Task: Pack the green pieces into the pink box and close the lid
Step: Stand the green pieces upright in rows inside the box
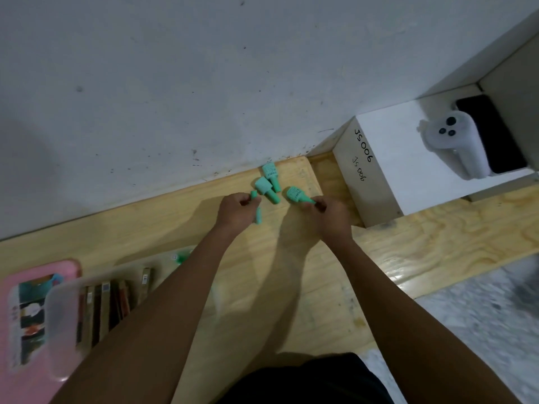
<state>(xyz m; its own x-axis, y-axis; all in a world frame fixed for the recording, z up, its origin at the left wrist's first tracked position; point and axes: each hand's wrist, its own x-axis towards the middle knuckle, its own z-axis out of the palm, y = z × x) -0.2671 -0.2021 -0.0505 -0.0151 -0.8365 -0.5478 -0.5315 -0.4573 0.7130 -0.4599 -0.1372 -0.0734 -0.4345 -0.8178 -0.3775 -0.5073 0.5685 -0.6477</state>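
Observation:
Several green bottle-shaped pieces lie on the wooden table near the wall: one [269, 171] against the wall, one [267, 189] just in front of it. My left hand [237, 211] is closed on a slim green piece [257, 214] that sticks out above and below the fist. My right hand [329, 214] pinches the neck of another green piece [295, 194]. The pink box [11, 287] sits at the lower left, open, with its clear lid [64, 301] over it and dark sticks inside.
A white box [379, 170] marked "JS006" stands at the right against the wall, with a white controller [455, 141] and a black phone [490, 132] on top. The wall [175, 83] runs close behind the pieces. A small green-and-white item [180, 256] lies beside my left forearm.

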